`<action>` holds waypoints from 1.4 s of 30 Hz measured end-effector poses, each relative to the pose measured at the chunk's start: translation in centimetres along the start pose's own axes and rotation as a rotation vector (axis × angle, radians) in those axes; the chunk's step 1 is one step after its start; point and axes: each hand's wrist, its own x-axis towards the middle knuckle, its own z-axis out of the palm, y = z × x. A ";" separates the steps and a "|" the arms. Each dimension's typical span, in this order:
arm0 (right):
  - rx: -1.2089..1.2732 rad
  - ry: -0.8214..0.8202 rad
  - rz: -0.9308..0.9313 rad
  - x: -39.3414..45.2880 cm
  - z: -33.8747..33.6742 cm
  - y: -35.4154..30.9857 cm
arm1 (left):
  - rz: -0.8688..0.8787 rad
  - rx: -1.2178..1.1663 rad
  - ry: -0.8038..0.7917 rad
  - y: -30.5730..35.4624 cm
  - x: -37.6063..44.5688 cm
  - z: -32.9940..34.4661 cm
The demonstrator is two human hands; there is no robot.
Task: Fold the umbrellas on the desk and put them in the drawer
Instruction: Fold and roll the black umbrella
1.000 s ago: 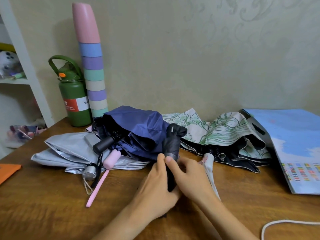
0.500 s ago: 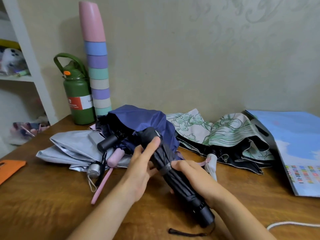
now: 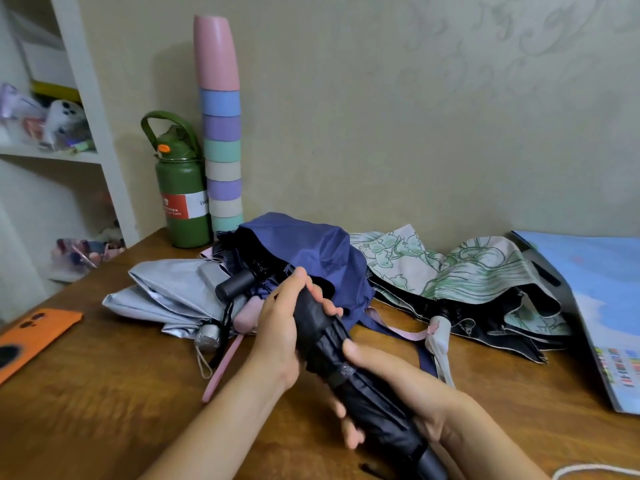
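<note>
Soft dim indoor light, faint shadows, edges bowed, slightly blurry

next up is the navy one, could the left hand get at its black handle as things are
Probably not yet: the left hand grips the black umbrella. The path looks free, though; the black handle of the navy umbrella sticks out uncovered beside it.

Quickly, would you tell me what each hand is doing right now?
Left hand: grips the black umbrella near its upper end.
Right hand: grips the same umbrella lower down.
</note>
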 end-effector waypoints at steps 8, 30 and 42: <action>-0.348 0.200 -0.033 -1.7 0.9 -0.7 | 0.030 0.081 0.202 -2.5 0.3 0.2; -1.765 0.873 -0.437 2.4 1.0 3.4 | -0.062 0.117 0.457 -3.3 1.8 -1.4; -1.719 0.705 -0.245 1.1 -2.4 0.1 | 0.507 1.114 -0.020 -5.6 2.3 -4.1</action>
